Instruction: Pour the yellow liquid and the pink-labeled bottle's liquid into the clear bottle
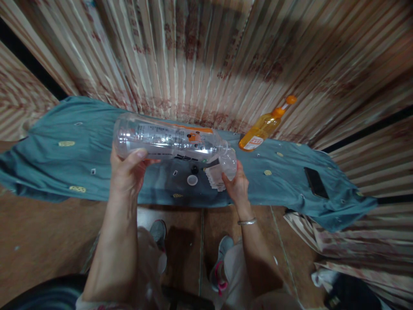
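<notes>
1. The left hand (129, 172) is left of the middle of the frame. Its fingers are curled around the bottom end of a big clear plastic bottle (167, 140), with the thumb across the front.
2. The big clear plastic bottle lies almost flat in the air, in the middle of the frame. Its open mouth points to the right and tips down a little. It looks empty, and it has a label with an orange stripe.
3. The right hand (237, 185) is just right of the middle. Its fingers are wrapped around a small clear cup (229, 163). The cup touches the mouth of the bottle.
4. There is a silver bangle (247, 222) on the right wrist.
5. Under the hands is a table with a blue-green cloth (64, 159) that has little yellow patches.
6. A white bottle cap (192, 180) lies on the cloth, just below the bottle. A small black cap (194, 169) sits just above it.
7. An orange bottle (263, 127) with an orange top stands at the back of the table, in the upper right part of the frame. It is well apart from the hands.
8. A black phone (316, 183) lies flat on the cloth at the right.
9. A striped curtain (206, 56) fills the top of the frame.
10. Two shoes (221, 267) show on the brown floor at the bottom.
</notes>
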Motion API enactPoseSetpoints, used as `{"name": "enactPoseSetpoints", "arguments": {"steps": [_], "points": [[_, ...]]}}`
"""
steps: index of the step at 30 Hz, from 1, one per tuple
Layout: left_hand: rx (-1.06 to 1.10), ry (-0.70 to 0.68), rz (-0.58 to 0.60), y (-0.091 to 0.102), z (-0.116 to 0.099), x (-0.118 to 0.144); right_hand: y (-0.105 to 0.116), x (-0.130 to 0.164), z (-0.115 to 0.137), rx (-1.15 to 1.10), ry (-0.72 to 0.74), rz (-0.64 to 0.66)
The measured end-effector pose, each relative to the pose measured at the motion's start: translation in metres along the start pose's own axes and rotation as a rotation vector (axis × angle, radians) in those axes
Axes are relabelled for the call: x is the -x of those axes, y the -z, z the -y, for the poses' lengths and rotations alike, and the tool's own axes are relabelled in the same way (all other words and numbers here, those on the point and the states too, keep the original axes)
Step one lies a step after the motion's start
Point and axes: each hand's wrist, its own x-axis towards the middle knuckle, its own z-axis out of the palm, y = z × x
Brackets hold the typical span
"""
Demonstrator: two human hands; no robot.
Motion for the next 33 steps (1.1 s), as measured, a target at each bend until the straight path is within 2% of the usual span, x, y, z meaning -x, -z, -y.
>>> {"name": "enactPoseSetpoints", "arguments": {"steps": [33], "points": [[-0.015, 0.010, -0.009, -0.0018, -0.0016, 0.0004, 0.0008, 0.0003, 0.0004, -0.007, -0.007, 0.014]]}}
